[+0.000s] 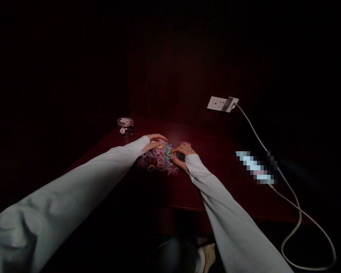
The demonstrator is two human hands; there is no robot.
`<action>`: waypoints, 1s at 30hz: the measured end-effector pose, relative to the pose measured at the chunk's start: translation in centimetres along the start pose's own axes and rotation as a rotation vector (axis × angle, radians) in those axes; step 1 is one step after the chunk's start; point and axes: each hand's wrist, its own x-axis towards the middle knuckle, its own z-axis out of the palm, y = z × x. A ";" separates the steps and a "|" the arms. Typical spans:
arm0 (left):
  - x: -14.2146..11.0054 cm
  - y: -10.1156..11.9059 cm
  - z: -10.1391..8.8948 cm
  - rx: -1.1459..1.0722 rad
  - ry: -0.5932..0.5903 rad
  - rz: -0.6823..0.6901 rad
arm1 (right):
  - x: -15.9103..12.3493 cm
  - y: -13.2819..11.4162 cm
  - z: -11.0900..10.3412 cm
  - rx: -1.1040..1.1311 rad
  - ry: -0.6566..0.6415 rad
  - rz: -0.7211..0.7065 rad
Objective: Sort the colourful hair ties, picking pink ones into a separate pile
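Coloured bands (160, 163) near a jar (126, 126) meet left fingers (157, 137) and right fingers (179, 149), grip unclear.

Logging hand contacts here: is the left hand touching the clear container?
Apart. The head view shows dark red tabletop between the left hand and the clear container; the hand is at the pile of small colourful bands.

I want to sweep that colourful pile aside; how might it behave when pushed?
The pile would probably spread rather than move as one block, since it is made of many small pieces. Those pieces look thin and overlap, so some may snag and drag neighbours. The yellow ring at its near edge might slide off separately.
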 end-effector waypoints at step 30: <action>0.2 -0.6 -0.8 0.262 0.163 0.181 | -0.3 -0.6 -0.7 0.022 0.016 0.003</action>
